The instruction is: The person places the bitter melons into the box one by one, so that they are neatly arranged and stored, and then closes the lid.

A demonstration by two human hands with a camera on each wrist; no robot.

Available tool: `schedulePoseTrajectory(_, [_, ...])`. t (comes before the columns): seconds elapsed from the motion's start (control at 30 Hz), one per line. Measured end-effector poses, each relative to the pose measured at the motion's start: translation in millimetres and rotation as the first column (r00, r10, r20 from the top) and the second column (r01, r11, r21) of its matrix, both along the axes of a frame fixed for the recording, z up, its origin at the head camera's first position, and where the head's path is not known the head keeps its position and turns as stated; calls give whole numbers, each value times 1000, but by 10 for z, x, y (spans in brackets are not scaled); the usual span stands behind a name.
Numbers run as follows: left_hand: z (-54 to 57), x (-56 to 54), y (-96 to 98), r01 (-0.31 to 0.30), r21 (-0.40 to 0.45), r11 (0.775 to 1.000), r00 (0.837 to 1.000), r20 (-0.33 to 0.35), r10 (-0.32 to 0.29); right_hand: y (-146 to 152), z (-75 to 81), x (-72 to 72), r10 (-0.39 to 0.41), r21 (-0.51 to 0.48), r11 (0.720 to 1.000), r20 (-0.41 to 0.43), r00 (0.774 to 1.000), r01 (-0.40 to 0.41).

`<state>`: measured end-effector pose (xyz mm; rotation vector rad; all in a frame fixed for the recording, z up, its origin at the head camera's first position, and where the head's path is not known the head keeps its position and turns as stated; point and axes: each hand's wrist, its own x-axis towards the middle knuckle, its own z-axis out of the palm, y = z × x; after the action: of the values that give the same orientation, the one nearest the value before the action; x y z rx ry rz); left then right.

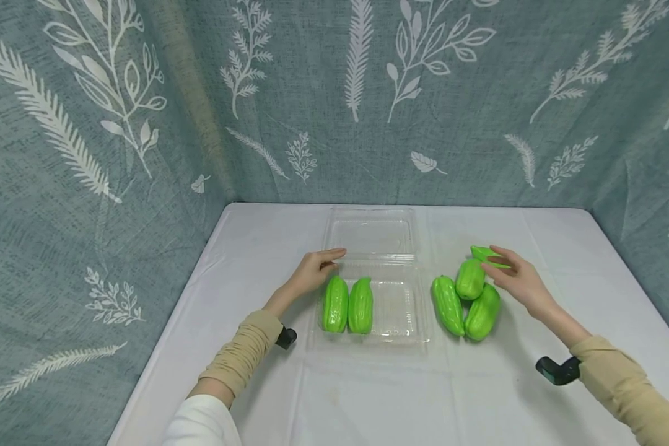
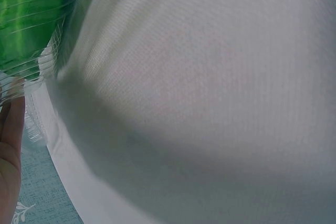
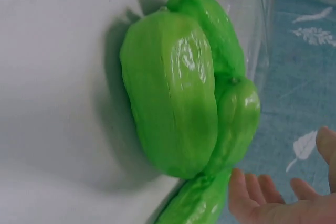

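A white-covered worktop [image 1: 379, 396] carries an open, clear plastic container [image 1: 398, 303], its lid [image 1: 372, 235] laid back, and to its right four green vegetables [image 1: 471, 282] clustered close together

Two glossy green vegetables [image 1: 360, 306] lay in an open clear box [image 1: 398, 306] mid-frame; four more vegetables [image 1: 447, 306] clustered centre-right.

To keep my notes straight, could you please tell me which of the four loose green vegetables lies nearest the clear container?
It is the leftmost loose vegetable in the head view, beside the clear container; the other three lie farther right.
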<state>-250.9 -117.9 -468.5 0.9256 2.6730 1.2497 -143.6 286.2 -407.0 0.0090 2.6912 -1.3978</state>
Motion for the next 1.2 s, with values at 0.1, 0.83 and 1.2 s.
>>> schedulePoseTrajectory(0.1, [5, 0, 5, 2, -4, 1000, 1000, 0, -2, 51, -6, 6, 0, 1, 1000, 16, 1000, 0])
schedulePoseTrajectory(0.83, [23, 19, 12, -8, -2, 1000, 1000, -9, 8, 202, -278, 76, 56, 47, 997, 211, 976, -68])
schedulePoseTrajectory(1.2, [10, 0, 8, -9, -9, 1000, 1000, -6, 9, 157, -338, 77, 86, 46, 994, 285, 955, -104])
